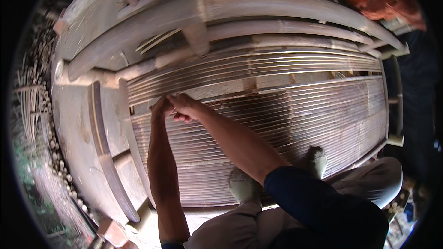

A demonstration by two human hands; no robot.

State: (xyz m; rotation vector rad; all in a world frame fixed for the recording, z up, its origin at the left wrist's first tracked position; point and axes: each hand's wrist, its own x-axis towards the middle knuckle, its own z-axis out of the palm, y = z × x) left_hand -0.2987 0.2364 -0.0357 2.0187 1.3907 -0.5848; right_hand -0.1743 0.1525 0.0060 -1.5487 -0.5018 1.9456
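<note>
Both my hands are together over the left part of a bamboo slatted seat [203, 157]. My left hand [161, 108] is closed, its fingers mostly hidden, close to the slats at the seat's left end. Touching or nearly touching it, my right hand [184, 105] has its fingers curled in. Whatever the two hands grip, if anything, is too small or hidden to make out. Just beyond them, a long gap [221, 89] runs across the seat between the near slats and a band of thin far slats [277, 62].
A thick bamboo rail [277, 4] arches along the far side. A curved bamboo armrest [104, 143] stands at the left. My feet, in pale footwear [242, 185], rest on the slats. Cut bamboo poles [55, 150] are stacked far left; an orange cloth [385, 2] lies upper right.
</note>
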